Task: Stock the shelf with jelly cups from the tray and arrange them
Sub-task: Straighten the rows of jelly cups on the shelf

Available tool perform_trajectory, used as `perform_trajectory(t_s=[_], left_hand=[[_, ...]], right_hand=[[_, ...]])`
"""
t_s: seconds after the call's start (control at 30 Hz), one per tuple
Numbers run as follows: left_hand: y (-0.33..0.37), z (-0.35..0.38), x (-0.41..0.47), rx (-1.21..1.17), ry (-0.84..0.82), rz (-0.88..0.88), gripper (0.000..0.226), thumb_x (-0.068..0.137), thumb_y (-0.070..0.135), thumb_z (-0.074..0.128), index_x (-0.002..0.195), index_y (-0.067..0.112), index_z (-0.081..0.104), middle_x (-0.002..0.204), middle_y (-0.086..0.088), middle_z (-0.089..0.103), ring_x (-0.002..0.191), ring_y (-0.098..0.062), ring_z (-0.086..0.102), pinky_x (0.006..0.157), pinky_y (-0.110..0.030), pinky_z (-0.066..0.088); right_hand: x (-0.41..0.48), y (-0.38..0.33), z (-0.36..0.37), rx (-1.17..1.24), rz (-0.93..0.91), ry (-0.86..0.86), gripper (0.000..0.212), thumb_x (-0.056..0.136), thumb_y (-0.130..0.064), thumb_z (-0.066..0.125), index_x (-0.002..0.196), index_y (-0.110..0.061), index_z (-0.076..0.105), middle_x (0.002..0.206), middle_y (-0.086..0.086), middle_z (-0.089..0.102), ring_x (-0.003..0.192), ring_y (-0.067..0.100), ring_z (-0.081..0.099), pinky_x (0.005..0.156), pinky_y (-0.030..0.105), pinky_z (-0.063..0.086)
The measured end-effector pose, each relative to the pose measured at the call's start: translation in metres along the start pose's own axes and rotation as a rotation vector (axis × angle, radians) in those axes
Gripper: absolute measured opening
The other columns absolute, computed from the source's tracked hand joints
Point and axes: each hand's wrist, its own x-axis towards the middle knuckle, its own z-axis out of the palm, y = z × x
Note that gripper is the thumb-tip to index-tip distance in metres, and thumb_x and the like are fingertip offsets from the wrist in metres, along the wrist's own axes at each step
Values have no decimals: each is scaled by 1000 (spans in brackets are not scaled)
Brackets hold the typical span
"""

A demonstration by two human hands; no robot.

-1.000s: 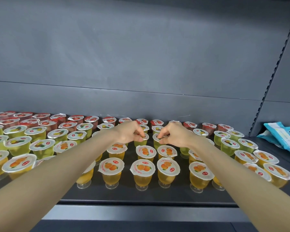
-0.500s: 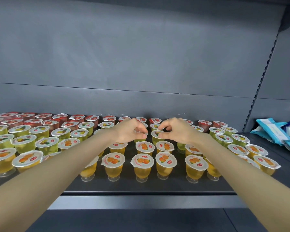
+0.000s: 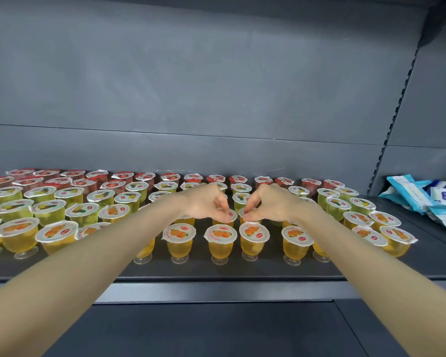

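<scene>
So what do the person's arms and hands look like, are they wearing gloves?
No gloves. The left hand and right hand are bare, and so are the left forearm and right forearm: no sleeves, watch or bracelet shows. One right fingernail looks dark red.

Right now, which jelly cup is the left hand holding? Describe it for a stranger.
On the dark shelf, find the second row from the front, near its middle. The orange cup alone has its lid rim pinched by the left hand; the right hand pinches its right neighbour.
</scene>
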Motion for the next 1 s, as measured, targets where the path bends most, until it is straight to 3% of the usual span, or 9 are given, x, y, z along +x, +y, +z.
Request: perform_trajectory(t_s=[0.13,0.33,0.53,0.7,0.87,1.0], left_hand=[[-5,1,-1,26,35,-10,31,86,31,64,110,12,70,113,0,67,100,-14,62,90,-33,52],[-7,5,-4,57,103,4,28,88,29,62,109,12,69,109,-1,68,90,-8,57,74,-16,43],[-10,3,-3,66,111,-26,32,88,37,60,109,14,69,117,0,64,104,-14,58,88,-29,48],[-18,-3,6,124,187,-92,38,94,30,53,128,15,55,139,-2,50,126,-20,48,98,-30,40],[-27,4,20,116,94,-143,39,97,26,48,133,14,51,139,-3,51,123,-20,51,97,-30,43],[-27,5,23,102,95,-142,38,97,25,48,132,14,52,138,-3,51,122,-19,52,97,-29,44]], right_hand=[[2,-2,5,11,-11,6,25,87,-21,66,109,-11,71,110,5,69,91,14,64,78,24,51],[1,0,5,50,-18,19,24,86,-19,67,108,-11,71,110,5,69,91,15,64,80,26,52],[4,3,4,35,-7,24,25,88,-27,65,108,-14,71,114,3,68,92,13,63,81,28,54],[17,11,1,-64,47,181,39,91,-25,62,129,-18,57,132,3,58,111,21,60,89,32,53],[37,14,3,-75,44,109,39,93,-22,58,132,-20,54,141,2,50,123,24,53,97,35,48],[44,14,5,-26,27,42,29,93,-20,58,121,-17,64,132,2,59,113,20,59,91,31,50]])
